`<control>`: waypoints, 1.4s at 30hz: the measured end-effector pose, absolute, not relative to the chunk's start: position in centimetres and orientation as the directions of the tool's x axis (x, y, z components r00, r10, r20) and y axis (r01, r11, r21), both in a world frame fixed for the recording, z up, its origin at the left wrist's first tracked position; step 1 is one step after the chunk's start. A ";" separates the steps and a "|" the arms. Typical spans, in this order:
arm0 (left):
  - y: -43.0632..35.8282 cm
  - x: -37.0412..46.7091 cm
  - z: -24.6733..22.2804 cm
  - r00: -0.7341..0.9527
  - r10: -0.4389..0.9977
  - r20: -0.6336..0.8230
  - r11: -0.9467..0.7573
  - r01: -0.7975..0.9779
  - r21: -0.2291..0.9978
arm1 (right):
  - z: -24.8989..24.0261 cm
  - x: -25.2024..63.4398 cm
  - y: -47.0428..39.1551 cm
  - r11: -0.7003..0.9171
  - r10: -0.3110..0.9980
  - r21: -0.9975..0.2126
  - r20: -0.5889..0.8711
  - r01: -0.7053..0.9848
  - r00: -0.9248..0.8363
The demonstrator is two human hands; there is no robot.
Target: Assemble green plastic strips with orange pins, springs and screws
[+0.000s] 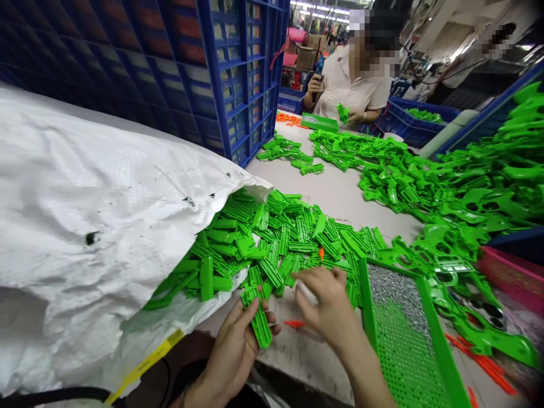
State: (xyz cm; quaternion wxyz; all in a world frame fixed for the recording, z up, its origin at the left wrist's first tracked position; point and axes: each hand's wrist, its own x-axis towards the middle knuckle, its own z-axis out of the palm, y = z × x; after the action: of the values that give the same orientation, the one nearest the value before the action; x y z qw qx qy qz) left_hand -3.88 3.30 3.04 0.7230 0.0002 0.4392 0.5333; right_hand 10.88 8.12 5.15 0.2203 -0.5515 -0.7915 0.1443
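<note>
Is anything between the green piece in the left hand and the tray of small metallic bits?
Yes: the right hand is between the green piece and the tray; a small orange piece lies there too.

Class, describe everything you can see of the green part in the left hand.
The part is long, narrow and bright green, with the slight shine of plastic. Raised ribs run along its visible face. The left hand holds it between thumb and fingers, which partly cover it. It slants in the picture, beside a heap of green pieces.
</note>
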 end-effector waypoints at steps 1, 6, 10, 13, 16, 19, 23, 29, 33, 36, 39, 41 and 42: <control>3.1 -3.9 3.1 0.066 0.769 -0.636 0.450 -0.763 0.465 | 4.7 11.2 9.6 0.276 0.957 -0.435 0.205 0.857 -0.204; 2.4 -4.3 3.2 0.171 0.738 -0.653 0.536 -0.736 0.412 | 2.3 9.8 13.7 0.206 0.973 -0.369 0.174 0.906 -0.151; 2.2 -4.7 3.1 0.133 0.752 -0.646 0.526 -0.713 0.464 | 2.3 9.5 14.0 0.221 0.973 -0.371 0.150 0.902 -0.177; 2.1 -4.7 3.1 0.170 0.747 -0.643 0.532 -0.733 0.424 | 2.6 10.7 15.6 0.077 0.987 -0.347 0.159 0.935 -0.022; 1.9 -4.4 3.1 0.193 0.751 -0.632 0.542 -0.727 0.422 | 2.4 11.2 18.2 -0.051 0.981 -0.316 0.161 0.947 0.106; 1.5 -4.0 2.8 0.213 0.764 -0.609 0.544 -0.721 0.430 | 2.1 10.6 20.1 -0.094 0.979 -0.318 0.144 0.943 0.146; 1.5 -4.1 2.4 0.239 0.761 -0.603 0.548 -0.733 0.403 | 3.4 10.5 19.5 -0.031 0.986 -0.422 0.137 0.906 0.097; 2.9 -4.7 2.7 0.352 0.717 -0.602 0.613 -0.730 0.304 | 6.6 10.2 10.7 0.391 0.917 -0.581 0.177 0.714 -0.359; 3.6 -4.6 2.7 0.479 0.679 -0.556 0.683 -0.690 0.239 | 6.8 8.4 4.6 0.630 0.743 -0.428 0.093 0.647 -0.662; 3.4 -4.4 2.3 0.440 0.687 -0.579 0.673 -0.687 0.276 | 6.9 8.5 3.7 0.640 0.698 -0.514 0.079 0.571 -0.712; 3.0 -4.3 2.2 0.406 0.690 -0.599 0.669 -0.675 0.313 | 7.1 10.0 6.7 0.497 0.769 -0.656 0.029 0.569 -0.639; 2.8 -4.3 2.3 0.386 0.681 -0.622 0.682 -0.643 0.349 | 6.7 11.2 10.4 0.378 0.900 -0.541 0.026 0.751 -0.434; 2.7 -4.3 2.4 0.374 0.677 -0.634 0.689 -0.625 0.367 | 6.2 11.6 12.5 0.317 0.938 -0.492 0.037 0.811 -0.344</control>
State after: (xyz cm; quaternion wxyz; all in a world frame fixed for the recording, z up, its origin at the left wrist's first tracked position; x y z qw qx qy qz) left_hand -4.27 2.67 2.45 0.8281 0.0327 0.3983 0.3931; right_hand 11.59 12.47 6.21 0.1605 -0.5496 -0.7955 0.1984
